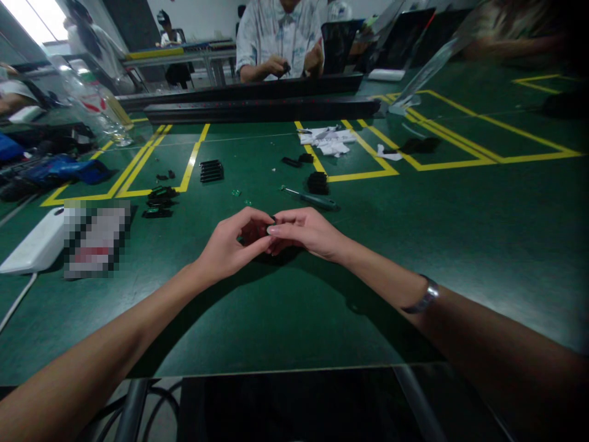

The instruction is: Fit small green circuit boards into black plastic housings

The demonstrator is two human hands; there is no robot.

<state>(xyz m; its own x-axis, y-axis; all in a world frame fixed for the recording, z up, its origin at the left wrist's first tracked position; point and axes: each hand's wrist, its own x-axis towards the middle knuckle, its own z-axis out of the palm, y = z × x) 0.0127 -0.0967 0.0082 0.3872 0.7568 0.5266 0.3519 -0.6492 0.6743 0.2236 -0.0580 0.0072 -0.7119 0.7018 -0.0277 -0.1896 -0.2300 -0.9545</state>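
Note:
Over the green table (285, 319), my left hand (242, 242) and my right hand (313, 233) meet, fingertips pinched round a small black part (271, 224). Most of that part is hidden by the fingers, so its kind cannot be made out. Just beyond my right hand lies a screwdriver (317, 200) with a dark green handle, its shaft pointing left. Tiny green pieces (236, 193) rest past my left hand. A row of black slotted parts (211, 170) sits farther back, and a black block-shaped stack (317, 182) stands behind the screwdriver.
To the left are a white power strip (37, 239), a blurred-out flat object (99, 239) and several black parts (159, 201). Crumpled white paper (329, 141) lies over yellow tape lines. Black long bars (262, 110) cross the far side, where a co-worker (280, 43) sits. A clear bottle (99, 104) stands far left.

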